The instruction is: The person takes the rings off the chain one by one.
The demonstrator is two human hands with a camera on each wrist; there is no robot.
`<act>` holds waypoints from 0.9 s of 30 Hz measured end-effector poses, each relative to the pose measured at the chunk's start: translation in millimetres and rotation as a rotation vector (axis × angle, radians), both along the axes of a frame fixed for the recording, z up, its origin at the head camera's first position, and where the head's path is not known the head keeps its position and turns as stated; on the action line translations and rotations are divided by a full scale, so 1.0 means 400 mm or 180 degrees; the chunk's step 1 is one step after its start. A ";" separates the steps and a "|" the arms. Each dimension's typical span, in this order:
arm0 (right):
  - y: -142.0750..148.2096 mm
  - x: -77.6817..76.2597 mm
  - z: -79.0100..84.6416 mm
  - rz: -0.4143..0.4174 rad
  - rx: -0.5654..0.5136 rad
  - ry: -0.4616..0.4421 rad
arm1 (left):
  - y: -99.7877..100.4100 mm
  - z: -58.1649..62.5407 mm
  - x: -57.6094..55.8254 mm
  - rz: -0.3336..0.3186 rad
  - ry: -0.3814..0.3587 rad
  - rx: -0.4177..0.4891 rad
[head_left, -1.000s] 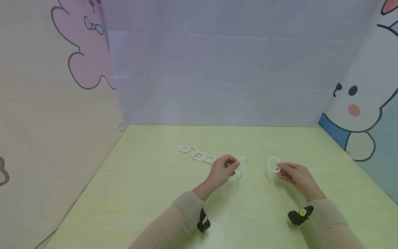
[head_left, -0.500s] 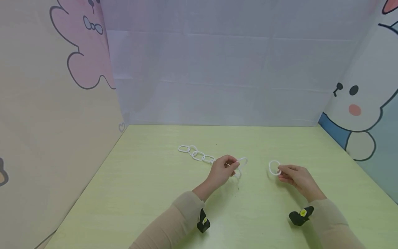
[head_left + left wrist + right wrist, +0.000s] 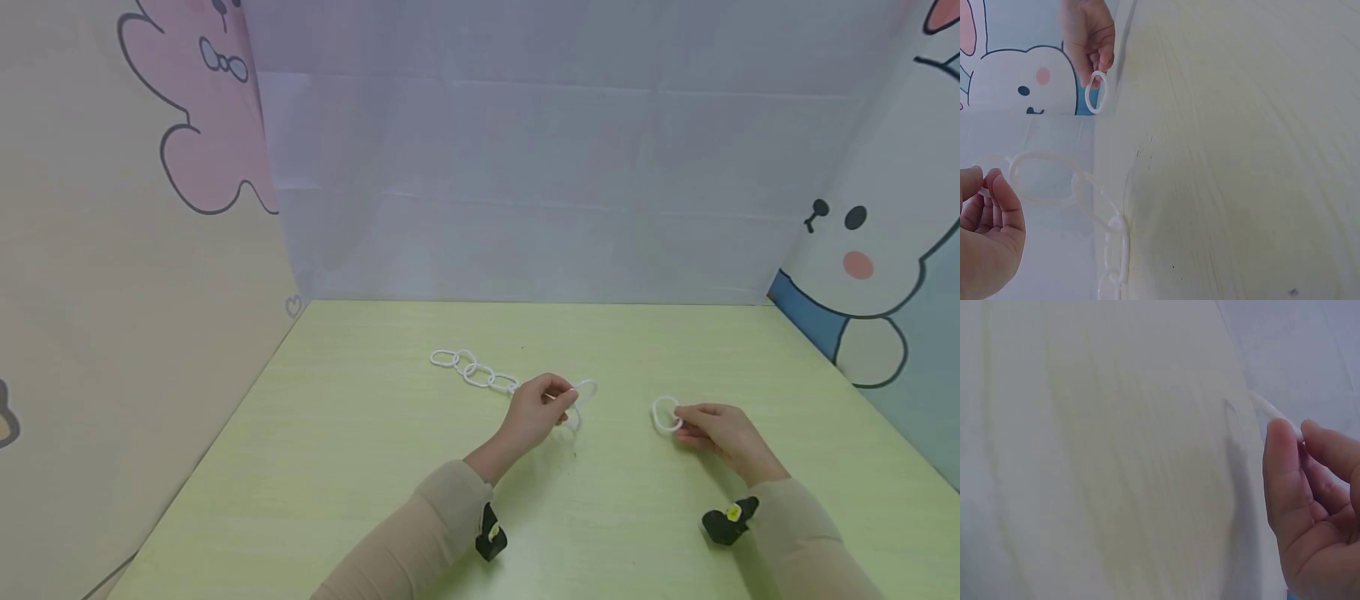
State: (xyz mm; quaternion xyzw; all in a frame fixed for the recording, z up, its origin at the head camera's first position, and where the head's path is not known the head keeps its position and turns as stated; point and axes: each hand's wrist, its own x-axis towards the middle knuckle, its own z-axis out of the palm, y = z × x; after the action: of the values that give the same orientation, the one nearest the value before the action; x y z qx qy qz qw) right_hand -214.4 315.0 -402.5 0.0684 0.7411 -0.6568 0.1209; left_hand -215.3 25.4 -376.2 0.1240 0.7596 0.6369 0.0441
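Observation:
A white plastic chain [image 3: 491, 379] lies partly on the table, running from the back left toward my left hand [image 3: 537, 408]. That hand pinches an end link between thumb and fingertips, and several links hang from it in the left wrist view, the nearest a large oval link [image 3: 1047, 155]. Farther right, my right hand [image 3: 722, 433] pinches a single white link [image 3: 655, 417] by its edge. This loose link stands apart from the chain and is raised over the table. In the right wrist view only a short part of the link [image 3: 1270, 411] shows beyond the fingertips.
The light yellow-green table [image 3: 315, 483] reaches back to a pale cloth wall [image 3: 525, 192]. Side panels with cartoon figures stand at left [image 3: 202, 250] and right [image 3: 885, 275]. Each sleeve cuff carries a small black wrist device.
My right hand has moved slightly down and to the right with the single link, away from the chain. The left hand and the chain have stayed nearly still.

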 end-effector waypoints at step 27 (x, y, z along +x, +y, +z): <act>0.007 0.002 -0.010 -0.0016 0.0521 -0.0149 | -0.005 0.004 0.009 -0.0033 0.0022 -0.0004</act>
State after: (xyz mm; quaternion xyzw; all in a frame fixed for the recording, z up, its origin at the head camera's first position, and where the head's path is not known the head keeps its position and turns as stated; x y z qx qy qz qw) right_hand -213.6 317.8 -406.7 0.0952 0.7891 -0.5926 0.1305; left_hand -211.7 23.2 -374.5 0.1301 0.7595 0.6358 0.0450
